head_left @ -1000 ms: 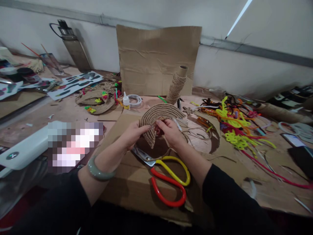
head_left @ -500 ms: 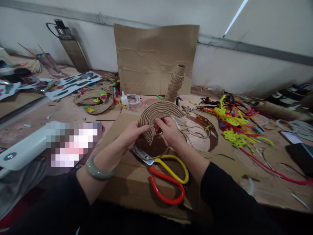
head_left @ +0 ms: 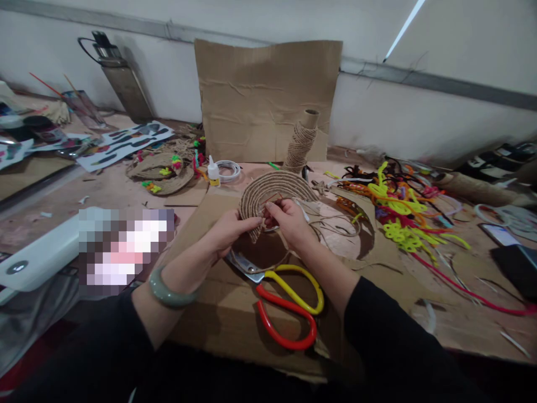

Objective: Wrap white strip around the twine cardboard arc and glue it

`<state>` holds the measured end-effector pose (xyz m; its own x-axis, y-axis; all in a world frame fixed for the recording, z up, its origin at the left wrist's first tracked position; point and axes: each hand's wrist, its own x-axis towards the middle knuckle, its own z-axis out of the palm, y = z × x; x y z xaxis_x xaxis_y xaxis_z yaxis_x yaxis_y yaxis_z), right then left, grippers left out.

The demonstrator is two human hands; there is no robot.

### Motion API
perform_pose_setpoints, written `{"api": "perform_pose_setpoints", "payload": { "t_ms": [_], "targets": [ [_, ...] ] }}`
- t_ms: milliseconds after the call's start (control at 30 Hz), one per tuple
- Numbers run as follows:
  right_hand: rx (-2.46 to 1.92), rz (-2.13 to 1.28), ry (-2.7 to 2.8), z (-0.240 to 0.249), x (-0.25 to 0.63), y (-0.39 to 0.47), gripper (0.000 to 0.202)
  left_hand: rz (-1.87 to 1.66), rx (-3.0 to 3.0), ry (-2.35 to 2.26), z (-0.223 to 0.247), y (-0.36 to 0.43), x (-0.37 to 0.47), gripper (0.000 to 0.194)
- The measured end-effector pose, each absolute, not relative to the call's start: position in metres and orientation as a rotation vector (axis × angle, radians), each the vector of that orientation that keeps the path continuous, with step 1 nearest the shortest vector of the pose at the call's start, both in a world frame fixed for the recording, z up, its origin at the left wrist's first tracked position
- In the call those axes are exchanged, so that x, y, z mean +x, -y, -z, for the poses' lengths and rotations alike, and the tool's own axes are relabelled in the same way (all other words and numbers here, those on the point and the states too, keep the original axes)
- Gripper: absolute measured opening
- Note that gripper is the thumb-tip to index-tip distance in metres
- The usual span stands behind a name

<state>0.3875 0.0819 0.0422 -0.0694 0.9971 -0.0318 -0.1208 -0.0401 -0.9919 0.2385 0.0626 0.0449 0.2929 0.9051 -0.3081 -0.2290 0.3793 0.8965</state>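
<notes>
My left hand (head_left: 232, 228) grips the left end of a curved piece covered in rows of twine (head_left: 272, 182), thumb on its front. At the inner edge of the curve, my right hand (head_left: 288, 221) pinches a thin strand, probably twine; its fingertips partly hide it. Below both hands, scissors (head_left: 289, 282) with one yellow and one red handle lie on a cardboard sheet (head_left: 205, 313). Behind the curved piece stands a cardboard tube wound with twine (head_left: 301, 143). Loose twine (head_left: 335, 229) trails to the right of my right hand.
A small glue bottle (head_left: 213, 172) stands beside a white coil (head_left: 229, 170). Bright pipe cleaners (head_left: 398, 207) are heaped on the right, near a phone (head_left: 499, 235). An upright cardboard panel (head_left: 268, 95) leans at the back. A water bottle (head_left: 126, 89) stands at the left.
The curved twine piece has tilted slightly in my left hand, its lower left end now higher and more covered. My right hand stays pinched near the inner edge.
</notes>
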Motion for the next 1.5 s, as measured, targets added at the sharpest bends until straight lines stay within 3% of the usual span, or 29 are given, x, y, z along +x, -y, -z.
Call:
{"api": "perform_pose_setpoints", "payload": {
  "t_ms": [733,867,1067,1500],
  "targets": [
    [-1.112,-1.394,1.156,-0.040,0.388,-0.082,0.035,-0.848,0.989,-1.011,-0.041,-0.063,0.237,0.026],
    [-1.105,-1.392,1.121,-0.038,0.389,-0.083,0.035,-0.963,0.909,-1.003,-0.046,-0.065,0.237,0.037],
    [-1.090,-1.388,1.150,-0.037,0.389,-0.082,0.032,-1.183,0.807,-0.999,-0.045,-0.073,0.232,0.023],
    [-1.104,-1.361,1.200,-0.037,0.391,-0.082,0.037,-1.304,1.049,-1.203,-0.037,-0.079,0.226,0.032]
  ]
}}
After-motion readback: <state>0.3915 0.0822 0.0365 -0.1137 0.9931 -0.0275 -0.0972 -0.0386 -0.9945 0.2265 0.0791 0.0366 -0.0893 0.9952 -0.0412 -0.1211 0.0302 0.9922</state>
